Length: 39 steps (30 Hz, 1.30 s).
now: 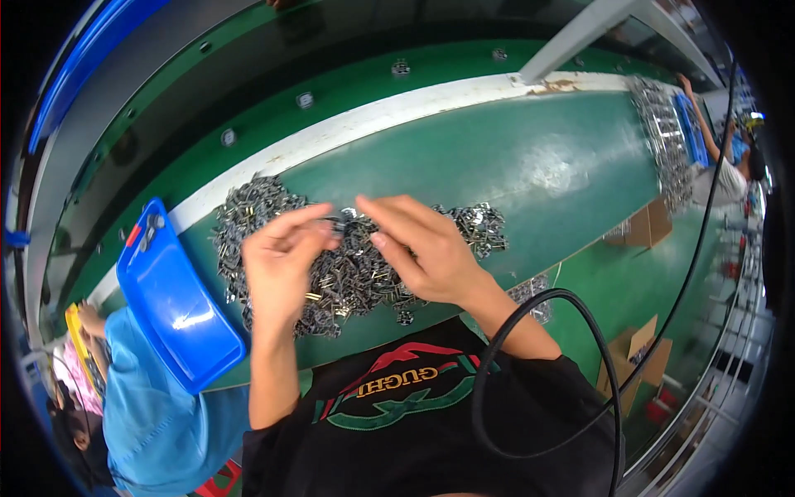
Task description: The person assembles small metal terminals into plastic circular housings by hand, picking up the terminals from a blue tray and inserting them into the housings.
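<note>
A large pile of small dark-grey and shiny metal parts (352, 286) lies on the green table in front of me. Above its left side, my left hand (281, 257) has thumb and fingers bent together, pinching a small dark part (336, 226) at their tips. My right hand (431, 253) hovers over the right side of the heap, its fingers stretched toward the left hand and the thumb apart from them. Nothing shows in the right hand. Both hands' fingertips are a little blurred, and the held part's exact kind is too small to make out.
Left of the pile stands a blue tray (178, 302) with a few small pieces at its far end. Beyond a white rail (356, 124), a green belt (348, 89) carries spaced parts. A black cable (609, 348) loops at right. Co-workers are at left and far right; cardboard boxes (633, 364) stand right.
</note>
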Motion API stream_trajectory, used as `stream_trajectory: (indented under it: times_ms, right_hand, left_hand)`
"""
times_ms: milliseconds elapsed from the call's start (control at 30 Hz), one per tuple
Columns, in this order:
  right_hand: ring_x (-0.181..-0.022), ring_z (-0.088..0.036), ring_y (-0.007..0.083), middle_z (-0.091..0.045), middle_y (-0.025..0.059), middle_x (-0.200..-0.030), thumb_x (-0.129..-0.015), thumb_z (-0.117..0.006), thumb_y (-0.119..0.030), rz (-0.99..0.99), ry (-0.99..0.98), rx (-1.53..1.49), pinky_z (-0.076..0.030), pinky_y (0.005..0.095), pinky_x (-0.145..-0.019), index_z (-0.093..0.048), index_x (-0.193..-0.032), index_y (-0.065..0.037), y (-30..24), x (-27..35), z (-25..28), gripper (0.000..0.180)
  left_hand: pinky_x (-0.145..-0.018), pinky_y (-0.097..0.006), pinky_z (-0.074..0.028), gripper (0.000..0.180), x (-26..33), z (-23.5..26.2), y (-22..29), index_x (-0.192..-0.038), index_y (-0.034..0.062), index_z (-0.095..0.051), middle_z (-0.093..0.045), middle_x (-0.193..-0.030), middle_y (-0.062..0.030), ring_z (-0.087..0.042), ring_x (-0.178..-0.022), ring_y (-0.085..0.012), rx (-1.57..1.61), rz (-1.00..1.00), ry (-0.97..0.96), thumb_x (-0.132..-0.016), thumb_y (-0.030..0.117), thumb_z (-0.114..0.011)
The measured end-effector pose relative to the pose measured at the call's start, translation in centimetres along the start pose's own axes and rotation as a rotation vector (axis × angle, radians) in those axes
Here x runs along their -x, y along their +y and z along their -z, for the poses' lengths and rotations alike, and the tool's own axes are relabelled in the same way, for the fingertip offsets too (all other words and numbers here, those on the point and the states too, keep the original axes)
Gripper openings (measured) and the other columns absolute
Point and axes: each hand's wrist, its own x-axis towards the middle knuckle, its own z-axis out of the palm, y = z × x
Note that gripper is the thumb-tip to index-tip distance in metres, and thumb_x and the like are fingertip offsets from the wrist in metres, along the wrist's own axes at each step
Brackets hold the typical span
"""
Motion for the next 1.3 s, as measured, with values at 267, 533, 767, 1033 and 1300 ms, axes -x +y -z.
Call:
stream_trajectory:
  times_ms: [267,533,767,1033,1300]
  right_hand:
    - [-0.087,-0.063,0.0338,-0.064,0.0126,-0.092,-0.082,-0.067,-0.003,-0.503,-0.042,0.516,-0.051,0.0400,-0.077,-0.072,-0.101,-0.003,3.9,4.3,9.6,0.020]
    - [-0.081,-0.064,0.0302,-0.066,0.0120,-0.090,-0.080,-0.071,-0.001,-0.605,-0.191,0.327,-0.051,0.0367,-0.073,-0.072,-0.093,0.000,5.1,3.4,10.1,0.014]
    - [-0.076,-0.065,0.0273,-0.067,0.0113,-0.093,-0.081,-0.069,0.005,-0.286,0.013,0.572,-0.053,0.0319,-0.068,-0.067,-0.095,0.002,4.7,2.7,10.0,0.015]
    - [-0.078,-0.067,0.0134,-0.067,0.0088,-0.095,-0.085,-0.068,0.009,-0.440,0.341,-0.118,-0.055,0.0245,-0.069,-0.067,-0.099,0.002,3.5,-0.8,6.0,0.016]
    - [-0.080,-0.063,0.0112,-0.064,0.0077,-0.095,-0.085,-0.069,0.009,-0.364,0.191,-0.133,-0.052,0.0218,-0.067,-0.069,-0.099,0.005,3.1,-2.7,3.1,0.015]
  left_hand:
    - [-0.076,-0.025,-0.054,0.026,-13.3,13.0,0.7,-0.114,-0.0071,-0.068,-0.071,-0.095,-0.0109,-0.069,-0.080,-0.0150,-0.400,-0.076,0.288,-0.091,0.004,-0.063]
    - [-0.068,-0.027,-0.054,0.026,-17.8,17.8,-3.2,-0.112,-0.0050,-0.069,-0.073,-0.095,-0.0124,-0.068,-0.075,-0.0156,-0.451,0.104,0.367,-0.090,0.007,-0.064]
    - [-0.077,-0.036,-0.052,0.035,-18.6,9.7,0.6,-0.114,0.0063,-0.071,-0.071,-0.099,-0.0141,-0.068,-0.083,-0.0255,-0.920,-0.440,0.207,-0.082,0.021,-0.071]
    - [-0.081,-0.039,-0.051,0.045,-24.9,-1.2,-2.0,-0.119,0.0071,-0.068,-0.064,-0.101,-0.0140,-0.062,-0.083,-0.0295,-0.973,-0.528,-0.334,-0.077,0.020,-0.079]
    - [-0.061,-0.022,-0.052,0.033,-15.9,-2.0,2.3,-0.102,0.0016,-0.069,-0.065,-0.090,-0.0075,-0.063,-0.072,-0.0123,-0.657,-0.579,-0.220,-0.073,0.006,-0.084]
